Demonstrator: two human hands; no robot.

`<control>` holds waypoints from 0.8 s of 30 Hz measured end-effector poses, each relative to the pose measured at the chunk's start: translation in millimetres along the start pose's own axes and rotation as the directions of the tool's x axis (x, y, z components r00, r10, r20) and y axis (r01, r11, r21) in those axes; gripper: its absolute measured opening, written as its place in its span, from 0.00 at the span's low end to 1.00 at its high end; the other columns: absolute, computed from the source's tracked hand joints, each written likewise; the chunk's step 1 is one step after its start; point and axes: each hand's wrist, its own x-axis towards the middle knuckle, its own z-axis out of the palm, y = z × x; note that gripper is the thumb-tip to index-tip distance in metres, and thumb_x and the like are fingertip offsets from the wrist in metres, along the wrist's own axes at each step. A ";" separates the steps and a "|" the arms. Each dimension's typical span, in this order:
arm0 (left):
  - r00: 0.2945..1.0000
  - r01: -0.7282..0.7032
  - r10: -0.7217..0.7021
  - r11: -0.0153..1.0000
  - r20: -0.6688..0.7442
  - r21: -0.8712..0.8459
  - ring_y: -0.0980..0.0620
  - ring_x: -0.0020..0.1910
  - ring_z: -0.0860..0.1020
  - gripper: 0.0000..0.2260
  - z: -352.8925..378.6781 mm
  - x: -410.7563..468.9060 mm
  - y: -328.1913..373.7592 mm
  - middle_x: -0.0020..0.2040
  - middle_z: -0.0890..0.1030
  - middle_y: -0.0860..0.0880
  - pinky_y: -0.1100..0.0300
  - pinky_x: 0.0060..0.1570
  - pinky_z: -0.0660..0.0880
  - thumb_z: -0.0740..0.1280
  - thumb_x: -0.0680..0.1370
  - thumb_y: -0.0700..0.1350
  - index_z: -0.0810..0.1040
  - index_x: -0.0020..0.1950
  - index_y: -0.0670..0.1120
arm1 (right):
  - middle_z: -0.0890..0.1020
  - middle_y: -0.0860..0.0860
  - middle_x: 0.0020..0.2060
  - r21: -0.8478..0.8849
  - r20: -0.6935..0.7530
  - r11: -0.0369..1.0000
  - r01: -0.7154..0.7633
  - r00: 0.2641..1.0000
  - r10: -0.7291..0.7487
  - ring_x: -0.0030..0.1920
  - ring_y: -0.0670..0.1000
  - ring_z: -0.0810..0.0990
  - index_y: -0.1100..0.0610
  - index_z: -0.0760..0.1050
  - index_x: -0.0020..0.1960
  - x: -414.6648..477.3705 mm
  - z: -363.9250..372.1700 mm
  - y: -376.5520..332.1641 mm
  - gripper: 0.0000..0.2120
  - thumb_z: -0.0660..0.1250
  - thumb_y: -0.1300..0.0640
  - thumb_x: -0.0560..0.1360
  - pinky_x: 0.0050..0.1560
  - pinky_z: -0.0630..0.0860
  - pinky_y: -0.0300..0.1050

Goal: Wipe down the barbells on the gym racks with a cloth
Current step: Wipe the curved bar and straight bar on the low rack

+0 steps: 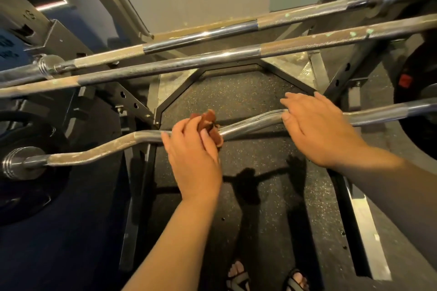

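Note:
A curved chrome barbell (248, 125) lies across the rack nearest me. My left hand (194, 158) grips a reddish-brown cloth (209, 125) wrapped round the bar's middle. My right hand (314, 130) rests on the bar further right, thumb under it and fingers lying loosely over the top. Two straight barbells sit higher on the rack, the nearer one (212, 58) and the farther one (201, 35), both with dull, spotted knurled sections.
Black weight plates (30, 168) are loaded at the left end, and another plate (416, 92) is at the right. Perforated black rack uprights (132, 104) flank the speckled rubber floor (236, 99). My sandalled feet (238, 276) stand below.

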 end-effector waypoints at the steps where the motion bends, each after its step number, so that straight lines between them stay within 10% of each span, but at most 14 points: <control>1: 0.996 0.079 -0.080 0.997 -0.043 -0.021 0.48 0.73 0.68 0.14 -0.1 -1.7 -0.8 0.68 0.73 0.50 0.55 0.79 0.42 0.57 0.84 0.47 0.75 0.67 0.47 | 0.69 0.50 0.76 0.007 0.005 1.000 -0.005 1.000 0.005 0.77 0.49 0.63 0.53 0.67 0.77 -0.6 -0.7 -0.9 0.26 0.44 0.47 0.85 0.80 0.49 0.50; 5: 0.969 0.220 -0.228 0.972 -0.091 -0.085 0.49 0.72 0.68 0.12 28.0 -4.7 47.3 0.67 0.71 0.50 0.45 0.80 0.49 0.60 0.83 0.45 0.76 0.64 0.45 | 0.67 0.49 0.77 0.038 0.026 0.999 -0.019 1.000 0.018 0.78 0.48 0.61 0.52 0.65 0.78 -1.1 -5.2 -1.6 0.24 0.46 0.48 0.86 0.81 0.50 0.49; 12: 0.970 -0.217 0.219 0.976 0.105 -0.032 0.50 0.66 0.72 0.12 48.3 -3.0 81.4 0.62 0.76 0.49 0.42 0.79 0.54 0.60 0.83 0.45 0.78 0.62 0.46 | 0.75 0.51 0.70 -0.047 0.055 0.998 -0.038 0.998 0.040 0.73 0.51 0.69 0.53 0.71 0.72 -8.2 -17.0 24.9 0.24 0.46 0.44 0.85 0.78 0.54 0.53; 19: 0.963 0.242 -0.244 0.970 -0.113 -0.036 0.51 0.70 0.69 0.10 21.7 -4.9 43.9 0.64 0.75 0.49 0.44 0.81 0.47 0.61 0.83 0.45 0.77 0.61 0.46 | 0.69 0.48 0.75 -0.019 0.071 0.999 -0.039 0.997 0.040 0.79 0.48 0.60 0.52 0.66 0.77 -17.6 -24.7 56.9 0.26 0.45 0.43 0.85 0.79 0.46 0.51; 24: 0.996 0.093 -0.093 0.992 0.000 -0.088 0.50 0.72 0.68 0.13 71.8 -17.8 128.6 0.65 0.73 0.51 0.54 0.76 0.34 0.58 0.82 0.47 0.77 0.62 0.47 | 0.70 0.48 0.75 0.031 0.042 0.999 -0.023 0.999 0.022 0.79 0.46 0.58 0.51 0.65 0.77 -19.8 -22.3 59.3 0.25 0.45 0.44 0.85 0.79 0.41 0.47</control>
